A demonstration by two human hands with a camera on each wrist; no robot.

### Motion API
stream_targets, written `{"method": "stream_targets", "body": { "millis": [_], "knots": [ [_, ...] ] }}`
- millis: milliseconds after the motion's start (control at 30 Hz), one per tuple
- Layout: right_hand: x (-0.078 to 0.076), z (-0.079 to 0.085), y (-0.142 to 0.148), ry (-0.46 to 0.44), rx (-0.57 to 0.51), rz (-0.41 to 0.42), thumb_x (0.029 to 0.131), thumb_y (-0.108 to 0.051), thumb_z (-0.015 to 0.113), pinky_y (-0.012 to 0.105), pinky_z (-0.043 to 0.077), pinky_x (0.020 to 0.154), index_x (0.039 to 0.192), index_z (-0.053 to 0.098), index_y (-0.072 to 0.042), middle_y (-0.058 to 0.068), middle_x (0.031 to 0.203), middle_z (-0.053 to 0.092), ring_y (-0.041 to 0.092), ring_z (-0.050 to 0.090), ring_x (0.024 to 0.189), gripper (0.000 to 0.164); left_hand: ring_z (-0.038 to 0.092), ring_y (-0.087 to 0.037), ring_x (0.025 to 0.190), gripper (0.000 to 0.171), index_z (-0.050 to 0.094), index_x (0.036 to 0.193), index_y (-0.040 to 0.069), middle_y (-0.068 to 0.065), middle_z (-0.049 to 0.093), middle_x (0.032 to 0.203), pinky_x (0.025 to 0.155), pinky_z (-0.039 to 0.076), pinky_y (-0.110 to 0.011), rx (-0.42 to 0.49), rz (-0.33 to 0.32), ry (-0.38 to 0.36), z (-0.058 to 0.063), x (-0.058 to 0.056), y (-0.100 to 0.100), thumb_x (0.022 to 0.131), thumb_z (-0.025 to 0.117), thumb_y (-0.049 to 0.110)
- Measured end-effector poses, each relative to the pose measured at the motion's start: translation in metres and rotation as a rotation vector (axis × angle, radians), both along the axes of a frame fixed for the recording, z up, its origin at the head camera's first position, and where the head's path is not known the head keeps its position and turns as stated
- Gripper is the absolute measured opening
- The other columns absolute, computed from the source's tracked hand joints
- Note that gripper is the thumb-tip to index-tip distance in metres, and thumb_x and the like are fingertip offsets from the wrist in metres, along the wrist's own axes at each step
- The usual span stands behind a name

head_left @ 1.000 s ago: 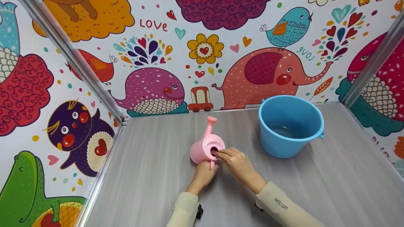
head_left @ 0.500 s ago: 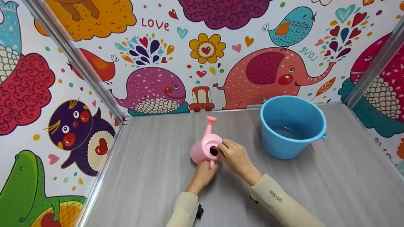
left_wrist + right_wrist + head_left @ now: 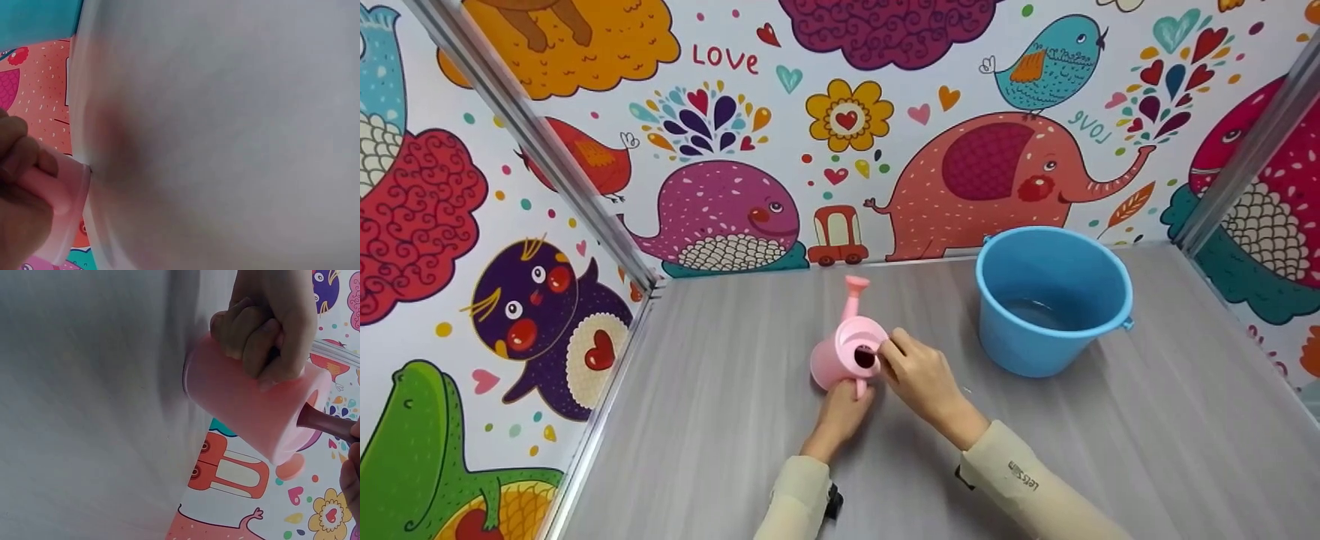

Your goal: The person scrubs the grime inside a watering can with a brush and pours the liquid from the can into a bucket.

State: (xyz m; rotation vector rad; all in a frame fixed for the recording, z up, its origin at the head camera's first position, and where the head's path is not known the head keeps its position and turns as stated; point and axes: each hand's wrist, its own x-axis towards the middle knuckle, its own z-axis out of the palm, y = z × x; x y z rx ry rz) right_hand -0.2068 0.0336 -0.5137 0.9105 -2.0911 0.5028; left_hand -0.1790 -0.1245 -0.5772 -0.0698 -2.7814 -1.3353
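A pink watering can (image 3: 831,360) stands on the table in the head view, its spout pointing away. My left hand (image 3: 844,412) grips the can's handle; the right wrist view shows those fingers (image 3: 247,337) curled round it. My right hand (image 3: 919,375) is at the right side of the can's top opening. Between its fingers is a slim dark reddish-brown stick (image 3: 329,423), which runs into the opening. The stick's far end is hidden inside the can, so I cannot tell what it belongs to.
Right of the can, a light blue bucket (image 3: 1024,349) stands near the back wall, with its inside visible. Printed cartoon walls (image 3: 727,217) close off the grey table (image 3: 720,450) at the back and sides, with metal posts (image 3: 577,187) in the corners.
My right hand has shifted slightly away from me along the can's rim, uncovering more of the opening. My left hand keeps its grip on the handle, and the bucket stays put.
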Motion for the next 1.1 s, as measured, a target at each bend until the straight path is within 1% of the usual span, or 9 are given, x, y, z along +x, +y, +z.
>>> {"method": "stream_targets", "body": {
  "millis": [167, 300, 433, 567, 733, 800, 933, 1033, 1100],
  "knots": [
    [-0.002, -0.004, -0.001, -0.077, 0.019, -0.045, 0.08, -0.011, 0.081, 0.019, 0.04, 0.046, 0.093, 0.059, -0.009, 0.002, 0.072, 0.049, 0.01, 0.041, 0.051, 0.025, 0.032, -0.009, 0.055, 0.032, 0.037, 0.064, 0.017, 0.008, 0.031, 0.058, 0.055, 0.028, -0.024, -0.011, 0.016, -0.036, 0.001, 0.001, 0.002, 0.09, 0.056, 0.014],
    [-0.006, -0.01, -0.004, -0.116, 0.072, -0.091, 0.084, -0.011, 0.076, 0.022, 0.035, 0.043, 0.093, 0.055, -0.009, 0.001, 0.061, 0.049, 0.013, 0.042, 0.046, 0.023, 0.034, -0.009, 0.054, 0.032, 0.039, 0.063, 0.017, 0.008, 0.033, 0.057, 0.055, 0.03, -0.025, -0.046, 0.008, -0.033, 0.002, 0.001, 0.004, 0.089, 0.058, 0.015],
    [-0.009, -0.014, -0.007, -0.137, 0.115, -0.137, 0.084, -0.01, 0.073, 0.026, 0.035, 0.041, 0.09, 0.051, -0.01, 0.001, 0.054, 0.046, 0.015, 0.043, 0.044, 0.023, 0.033, -0.009, 0.054, 0.033, 0.038, 0.062, 0.018, 0.009, 0.032, 0.058, 0.056, 0.03, -0.026, -0.081, -0.011, -0.01, 0.002, 0.001, 0.006, 0.088, 0.058, 0.016],
    [-0.009, -0.014, -0.008, -0.174, 0.128, -0.139, 0.086, -0.011, 0.071, 0.028, 0.033, 0.039, 0.091, 0.05, -0.01, 0.002, 0.051, 0.044, 0.014, 0.038, 0.043, 0.021, 0.03, -0.008, 0.054, 0.035, 0.036, 0.061, 0.018, 0.008, 0.03, 0.058, 0.055, 0.027, -0.025, -0.098, -0.011, 0.005, 0.001, 0.001, 0.006, 0.088, 0.058, 0.016],
    [-0.006, -0.012, -0.006, -0.215, 0.161, -0.155, 0.09, -0.014, 0.068, 0.027, 0.028, 0.04, 0.092, 0.05, -0.009, 0.0, 0.05, 0.041, 0.01, 0.028, 0.045, 0.019, 0.03, -0.008, 0.053, 0.034, 0.036, 0.062, 0.018, 0.008, 0.03, 0.058, 0.055, 0.026, -0.024, -0.092, -0.016, 0.001, 0.001, 0.001, 0.005, 0.088, 0.058, 0.015],
    [-0.004, -0.012, -0.006, -0.211, 0.157, -0.162, 0.09, -0.014, 0.068, 0.025, 0.025, 0.041, 0.092, 0.05, -0.009, -0.001, 0.05, 0.038, 0.009, 0.026, 0.045, 0.019, 0.031, -0.008, 0.054, 0.034, 0.036, 0.063, 0.018, 0.008, 0.031, 0.058, 0.055, 0.027, -0.024, -0.089, -0.02, -0.004, 0.002, 0.001, 0.005, 0.088, 0.058, 0.015],
    [-0.002, -0.01, -0.006, -0.144, 0.114, -0.141, 0.087, -0.014, 0.072, 0.021, 0.019, 0.043, 0.094, 0.05, -0.009, -0.003, 0.05, 0.034, 0.007, 0.022, 0.044, 0.023, 0.036, -0.01, 0.056, 0.03, 0.041, 0.065, 0.016, 0.007, 0.035, 0.06, 0.056, 0.03, -0.025, -0.108, -0.02, -0.03, 0.003, 0.001, 0.004, 0.09, 0.058, 0.015],
    [0.001, -0.003, -0.006, -0.09, 0.086, -0.107, 0.084, -0.011, 0.073, 0.018, 0.017, 0.044, 0.093, 0.05, -0.01, -0.003, 0.05, 0.035, 0.006, 0.024, 0.043, 0.025, 0.04, -0.011, 0.061, 0.025, 0.05, 0.069, 0.011, 0.003, 0.043, 0.064, 0.059, 0.035, -0.026, -0.124, -0.024, -0.02, 0.003, -0.001, 0.003, 0.093, 0.057, 0.016],
    [0.003, 0.004, -0.007, -0.077, 0.078, -0.086, 0.083, -0.01, 0.074, 0.017, 0.018, 0.045, 0.092, 0.052, -0.01, -0.003, 0.05, 0.037, 0.007, 0.026, 0.043, 0.024, 0.043, -0.011, 0.063, 0.022, 0.056, 0.074, 0.008, 0.002, 0.048, 0.066, 0.061, 0.038, -0.027, -0.13, -0.03, 0.0, 0.003, -0.001, 0.002, 0.095, 0.057, 0.017]
  ]
}}
